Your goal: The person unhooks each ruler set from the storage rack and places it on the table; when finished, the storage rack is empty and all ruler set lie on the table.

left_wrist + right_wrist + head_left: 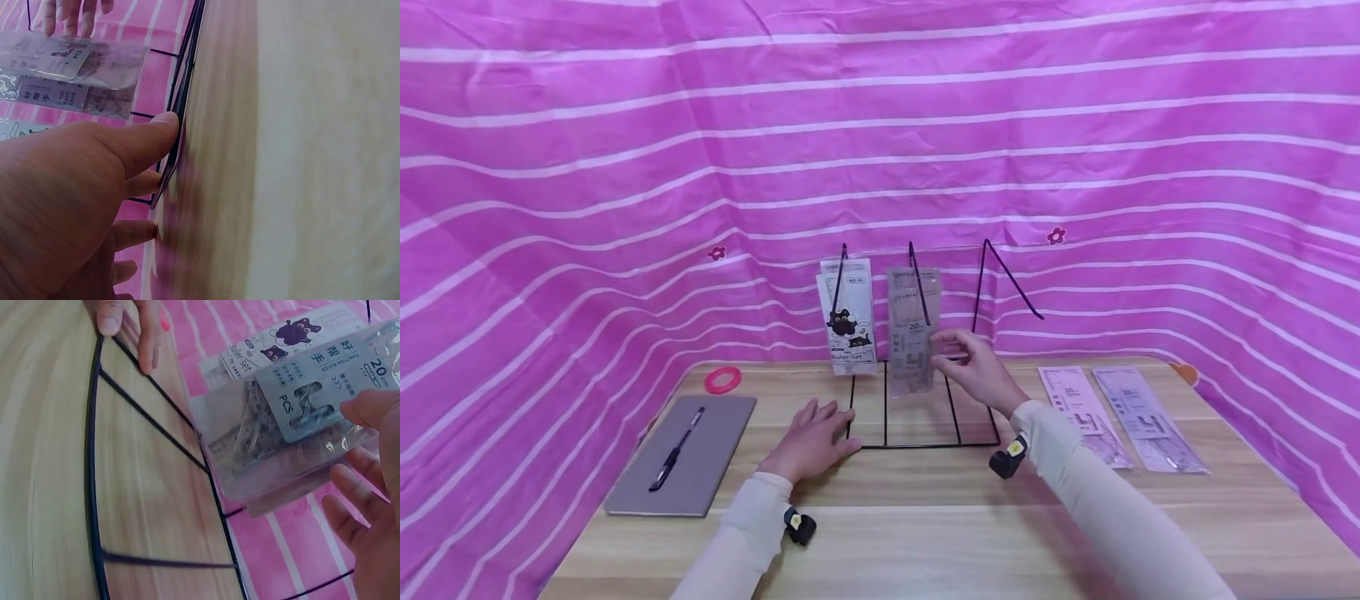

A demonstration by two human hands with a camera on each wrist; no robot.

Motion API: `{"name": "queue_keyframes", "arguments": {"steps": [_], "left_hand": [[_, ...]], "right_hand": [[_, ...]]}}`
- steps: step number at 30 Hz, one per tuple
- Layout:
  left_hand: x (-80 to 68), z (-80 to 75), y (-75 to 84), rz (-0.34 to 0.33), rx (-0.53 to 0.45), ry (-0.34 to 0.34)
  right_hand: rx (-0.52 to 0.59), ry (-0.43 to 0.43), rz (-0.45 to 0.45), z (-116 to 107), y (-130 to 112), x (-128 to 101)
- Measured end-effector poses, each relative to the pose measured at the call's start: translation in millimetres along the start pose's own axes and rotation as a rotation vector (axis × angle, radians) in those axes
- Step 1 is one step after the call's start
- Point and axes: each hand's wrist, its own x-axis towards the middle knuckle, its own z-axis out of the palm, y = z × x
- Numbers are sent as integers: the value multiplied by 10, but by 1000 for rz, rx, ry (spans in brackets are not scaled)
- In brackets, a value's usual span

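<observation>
A black wire display rack stands on the table, with my left hand gripping its front left corner; the thumb lies on the wire and the fingers reach round it. From the middle hook hang clear-sleeved ruler packs, one behind another, marked "20". My right hand is at their right edge. In the right wrist view its thumb lies by the front pack's edge and its other fingers are loosely spread. White ruler set packs with black cat drawings hang on the left hook.
Two more ruler packs lie on the table at right. A grey notebook with a pen on it lies at left, near a pink ring. The right hook is bare. Pink striped cloth stands behind.
</observation>
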Motion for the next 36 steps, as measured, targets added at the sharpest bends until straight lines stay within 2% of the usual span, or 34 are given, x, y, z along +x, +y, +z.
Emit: {"name": "queue_keyframes", "arguments": {"steps": [7, 11, 14, 25, 36], "left_hand": [[23, 39, 30, 5, 3, -6], [42, 48, 57, 20, 8, -8], [60, 39, 81, 33, 10, -4], [73, 23, 84, 24, 10, -10], [16, -10, -8, 0, 16, -6]], "right_hand": [[21, 86, 30, 60, -12, -11], [33, 115, -4, 37, -46, -86], [4, 124, -29, -5, -103, -153], [-112, 66, -30, -188, -317, -392], [-91, -11, -45, -242, -463, -715]]}}
